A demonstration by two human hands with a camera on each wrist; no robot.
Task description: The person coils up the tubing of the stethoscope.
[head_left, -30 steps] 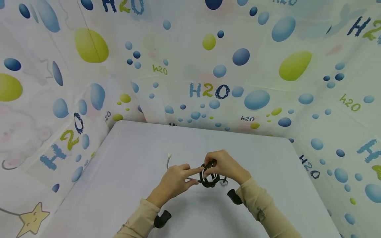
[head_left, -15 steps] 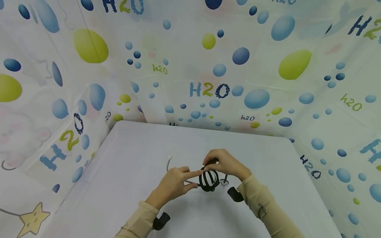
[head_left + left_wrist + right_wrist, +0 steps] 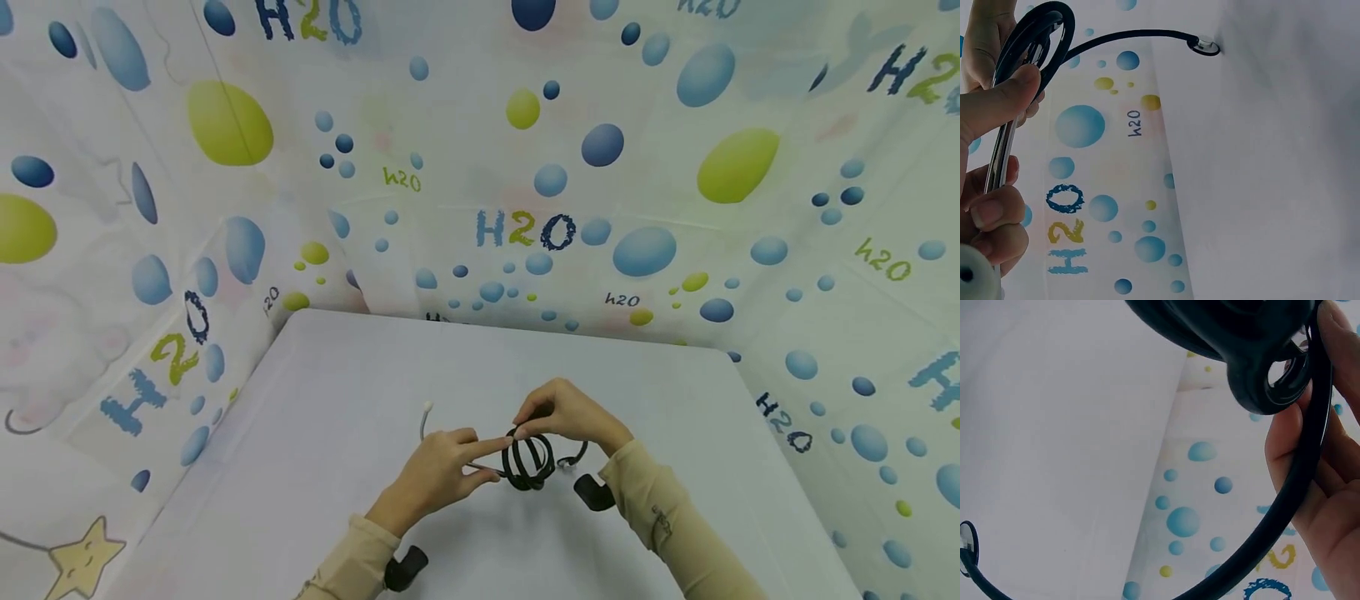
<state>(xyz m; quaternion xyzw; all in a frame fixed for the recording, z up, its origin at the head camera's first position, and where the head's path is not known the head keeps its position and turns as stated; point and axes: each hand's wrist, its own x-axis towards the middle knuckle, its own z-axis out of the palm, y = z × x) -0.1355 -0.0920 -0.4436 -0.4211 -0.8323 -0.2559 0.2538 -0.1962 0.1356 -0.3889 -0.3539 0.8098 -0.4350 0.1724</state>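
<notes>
Both hands (image 3: 438, 471) (image 3: 564, 414) on the coiled black stethoscope (image 3: 527, 481) between them.

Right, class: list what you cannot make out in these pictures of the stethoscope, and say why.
Head view: the left hand hides parts of the metal ear tubes; the chest piece is too small for detail.
Left wrist view: the left edge cuts off a white eartip; the left thumb covers some of the coiled black tubing.
Right wrist view: the top edge crops the tubing, the left edge the chest piece, the right edge the right hand.
</notes>
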